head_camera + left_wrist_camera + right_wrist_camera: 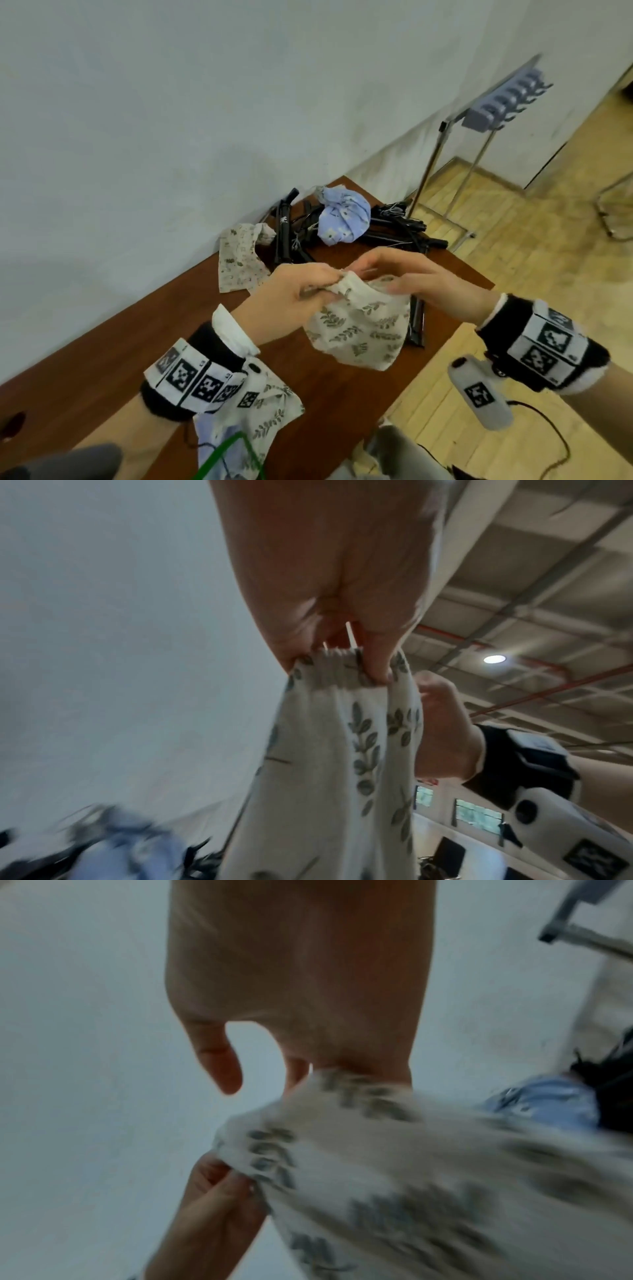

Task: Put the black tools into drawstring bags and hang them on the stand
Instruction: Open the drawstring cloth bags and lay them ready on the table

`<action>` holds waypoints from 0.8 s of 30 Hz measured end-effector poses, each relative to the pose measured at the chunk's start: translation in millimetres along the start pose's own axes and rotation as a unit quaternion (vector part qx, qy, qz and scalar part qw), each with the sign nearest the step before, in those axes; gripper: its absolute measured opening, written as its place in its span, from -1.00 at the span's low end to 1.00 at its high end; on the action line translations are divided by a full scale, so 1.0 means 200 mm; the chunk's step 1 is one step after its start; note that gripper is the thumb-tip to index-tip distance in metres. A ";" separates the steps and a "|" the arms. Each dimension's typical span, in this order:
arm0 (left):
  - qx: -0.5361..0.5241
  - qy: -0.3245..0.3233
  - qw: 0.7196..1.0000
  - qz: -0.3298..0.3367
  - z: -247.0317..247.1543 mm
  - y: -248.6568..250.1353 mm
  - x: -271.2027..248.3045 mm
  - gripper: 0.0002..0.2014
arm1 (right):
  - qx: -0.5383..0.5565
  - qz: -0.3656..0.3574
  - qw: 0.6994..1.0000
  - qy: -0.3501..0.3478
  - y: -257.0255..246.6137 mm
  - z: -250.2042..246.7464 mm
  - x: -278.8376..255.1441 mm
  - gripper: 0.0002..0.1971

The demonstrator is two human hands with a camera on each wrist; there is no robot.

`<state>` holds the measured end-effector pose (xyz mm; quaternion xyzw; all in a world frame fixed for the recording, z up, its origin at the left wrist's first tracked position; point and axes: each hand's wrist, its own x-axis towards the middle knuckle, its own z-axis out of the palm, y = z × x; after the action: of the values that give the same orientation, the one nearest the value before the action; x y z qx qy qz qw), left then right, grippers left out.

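Leaf-print drawstring bag [359,329] held in the air between both hands, body hanging below the fingers. Left hand [294,291]: fingers pinched on the gathered hem. Right hand [424,277]: fingertips at the opposite rim; grip blurred, cannot tell if clamped. Judgement: cloth is light, limp, non-slippery; take hold at the stiffer corded hem. Black tools [404,226] lie beyond the fingertips, rigid and denser.

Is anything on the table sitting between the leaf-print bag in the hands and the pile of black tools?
Nothing visible does. The leaf-print bag is held just in front of the black tools. A blue bag lies on top of that pile.
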<state>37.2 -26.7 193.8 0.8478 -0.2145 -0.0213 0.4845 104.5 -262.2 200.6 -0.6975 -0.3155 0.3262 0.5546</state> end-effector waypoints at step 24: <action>0.434 -0.340 0.802 0.230 0.45 -0.32 -0.27 -0.70 | -0.626 0.185 0.744 -0.142 0.54 0.10 -0.31 -0.56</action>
<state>-12.0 -49.9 83.1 0.8337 -0.5408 -0.1012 -0.0475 60.4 -321.7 98.3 -0.8785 -0.3883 0.2464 -0.1295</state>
